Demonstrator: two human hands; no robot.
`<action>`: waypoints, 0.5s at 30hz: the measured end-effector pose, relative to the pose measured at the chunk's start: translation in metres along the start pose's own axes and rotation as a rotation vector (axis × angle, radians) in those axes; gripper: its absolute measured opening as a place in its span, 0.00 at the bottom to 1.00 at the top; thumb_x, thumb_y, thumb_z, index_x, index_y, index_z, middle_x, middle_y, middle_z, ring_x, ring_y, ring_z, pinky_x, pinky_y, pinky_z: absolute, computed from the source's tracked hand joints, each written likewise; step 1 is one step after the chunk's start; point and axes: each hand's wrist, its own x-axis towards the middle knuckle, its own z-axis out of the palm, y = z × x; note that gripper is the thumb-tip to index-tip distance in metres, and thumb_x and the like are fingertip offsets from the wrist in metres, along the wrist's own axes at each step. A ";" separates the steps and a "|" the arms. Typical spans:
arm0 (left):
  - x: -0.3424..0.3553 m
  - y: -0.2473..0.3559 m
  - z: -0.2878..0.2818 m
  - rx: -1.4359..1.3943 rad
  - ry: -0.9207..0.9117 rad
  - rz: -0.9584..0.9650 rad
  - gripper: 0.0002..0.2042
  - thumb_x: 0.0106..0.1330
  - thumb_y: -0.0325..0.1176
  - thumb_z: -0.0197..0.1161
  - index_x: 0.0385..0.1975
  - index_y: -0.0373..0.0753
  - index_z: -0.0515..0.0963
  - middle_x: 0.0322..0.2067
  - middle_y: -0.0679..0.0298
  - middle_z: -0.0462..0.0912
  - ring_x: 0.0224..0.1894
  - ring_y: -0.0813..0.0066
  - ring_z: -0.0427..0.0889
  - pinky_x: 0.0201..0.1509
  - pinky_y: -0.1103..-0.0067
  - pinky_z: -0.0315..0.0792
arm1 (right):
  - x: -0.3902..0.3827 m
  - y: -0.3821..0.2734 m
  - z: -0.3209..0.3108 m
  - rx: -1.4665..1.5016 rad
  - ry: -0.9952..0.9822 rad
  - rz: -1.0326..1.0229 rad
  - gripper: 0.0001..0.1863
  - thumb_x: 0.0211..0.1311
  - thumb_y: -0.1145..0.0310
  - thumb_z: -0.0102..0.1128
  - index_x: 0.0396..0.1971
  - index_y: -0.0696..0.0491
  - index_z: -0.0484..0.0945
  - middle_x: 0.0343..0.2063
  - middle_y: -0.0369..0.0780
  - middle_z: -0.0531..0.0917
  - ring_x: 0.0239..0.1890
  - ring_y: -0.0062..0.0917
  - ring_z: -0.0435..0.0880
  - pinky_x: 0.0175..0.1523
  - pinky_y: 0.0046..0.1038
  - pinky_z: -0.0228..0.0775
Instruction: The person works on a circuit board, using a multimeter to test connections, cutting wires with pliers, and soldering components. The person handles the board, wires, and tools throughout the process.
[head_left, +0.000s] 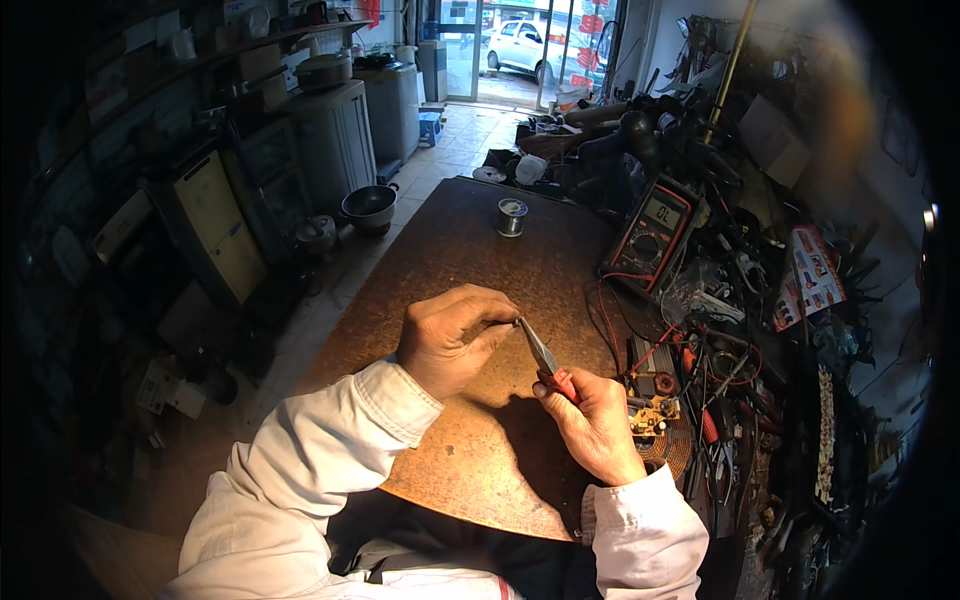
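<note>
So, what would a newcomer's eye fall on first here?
Probably the red-handled pliers in the right grip, their tip at the left grip, over the table. Then perhaps the multimeter, on the right, and the spool near the table's far end. Up top, a white car stands outside in daylight.

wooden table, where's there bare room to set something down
Bare table lies between the solder spool and left hand, and nearer, between the left sleeve and right hand. It's crowded along the right, around the multimeter and circuit board.
</note>
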 end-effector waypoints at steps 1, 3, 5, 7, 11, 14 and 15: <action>0.000 0.000 0.000 0.001 0.001 0.001 0.10 0.55 0.14 0.73 0.35 0.31 0.85 0.39 0.54 0.88 0.42 0.69 0.90 0.45 0.78 0.85 | 0.000 0.001 -0.001 0.021 -0.013 0.011 0.12 0.67 0.68 0.69 0.30 0.61 0.80 0.15 0.35 0.70 0.23 0.16 0.64 0.27 0.27 0.61; 0.000 0.000 0.001 0.004 0.003 0.001 0.10 0.55 0.14 0.74 0.35 0.31 0.85 0.39 0.54 0.88 0.42 0.69 0.90 0.45 0.78 0.85 | 0.000 0.002 -0.001 0.038 -0.018 0.020 0.12 0.67 0.67 0.69 0.30 0.61 0.80 0.16 0.34 0.70 0.23 0.15 0.64 0.27 0.27 0.61; 0.000 0.001 0.001 0.011 0.004 -0.003 0.10 0.55 0.14 0.74 0.35 0.31 0.85 0.38 0.54 0.88 0.41 0.68 0.90 0.45 0.77 0.85 | -0.001 0.003 0.000 0.030 -0.004 0.016 0.12 0.66 0.68 0.69 0.31 0.62 0.81 0.16 0.34 0.70 0.23 0.15 0.64 0.27 0.27 0.61; 0.001 0.003 0.000 0.030 0.006 0.001 0.10 0.55 0.15 0.74 0.35 0.31 0.85 0.38 0.54 0.88 0.41 0.68 0.90 0.45 0.77 0.85 | -0.001 0.001 0.000 0.004 0.013 0.035 0.12 0.66 0.68 0.69 0.30 0.62 0.81 0.15 0.34 0.70 0.23 0.15 0.65 0.27 0.27 0.61; 0.000 0.004 0.001 0.058 0.022 0.001 0.09 0.55 0.15 0.74 0.35 0.31 0.85 0.38 0.54 0.88 0.41 0.68 0.90 0.44 0.78 0.85 | -0.001 0.000 0.000 -0.033 0.060 0.050 0.11 0.66 0.69 0.69 0.30 0.62 0.82 0.15 0.35 0.71 0.23 0.14 0.65 0.27 0.27 0.62; 0.000 0.003 0.001 0.045 0.017 -0.002 0.09 0.55 0.16 0.74 0.35 0.30 0.84 0.38 0.54 0.88 0.41 0.68 0.90 0.44 0.78 0.85 | 0.000 -0.004 -0.001 -0.038 0.040 0.076 0.11 0.65 0.69 0.69 0.30 0.62 0.82 0.15 0.35 0.71 0.23 0.15 0.66 0.27 0.27 0.62; 0.000 0.003 0.001 0.047 0.014 0.003 0.09 0.55 0.16 0.74 0.35 0.30 0.84 0.38 0.54 0.88 0.41 0.68 0.90 0.44 0.78 0.85 | 0.000 -0.006 -0.002 -0.044 0.034 0.080 0.11 0.65 0.69 0.69 0.30 0.62 0.82 0.15 0.35 0.71 0.23 0.15 0.66 0.27 0.27 0.62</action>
